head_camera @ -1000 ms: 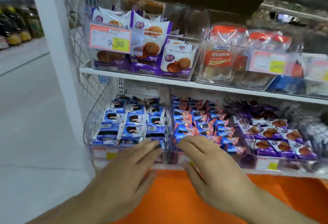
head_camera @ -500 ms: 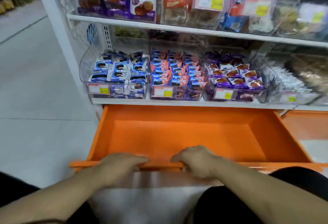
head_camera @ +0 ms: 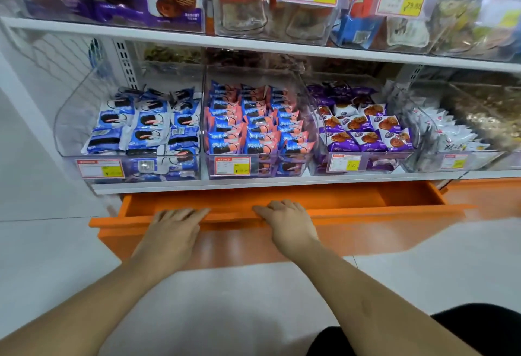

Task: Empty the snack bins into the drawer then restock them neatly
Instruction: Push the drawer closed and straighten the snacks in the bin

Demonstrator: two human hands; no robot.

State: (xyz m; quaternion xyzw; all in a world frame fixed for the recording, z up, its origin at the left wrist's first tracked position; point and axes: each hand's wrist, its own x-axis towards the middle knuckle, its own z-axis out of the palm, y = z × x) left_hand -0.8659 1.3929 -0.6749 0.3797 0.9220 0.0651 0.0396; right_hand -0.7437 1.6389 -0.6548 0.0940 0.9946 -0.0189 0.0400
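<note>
The orange drawer (head_camera: 380, 213) under the lower shelf stands open by a narrow gap. My left hand (head_camera: 174, 226) lies flat on its front edge with straight fingers. My right hand (head_camera: 287, 221) has its fingers curled over the same edge. On the shelf above stand clear snack bins, all full. The left bin (head_camera: 70, 118) holds blue-and-white cookie packs (head_camera: 146, 130). Beside it are blue-and-pink packs (head_camera: 253, 130), then purple waffle packs (head_camera: 363, 130) and white packs (head_camera: 448, 135).
An upper shelf (head_camera: 253, 42) carries more clear bins with bagged snacks and price tags. Grey floor tiles (head_camera: 42, 243) spread to the left and below me. My dark-clothed knee (head_camera: 465, 324) shows at the lower right.
My hands left the bins and took the wide-open drawer's front edge. Since then the drawer has slid in to a narrow gap, and my left fingers have straightened.
</note>
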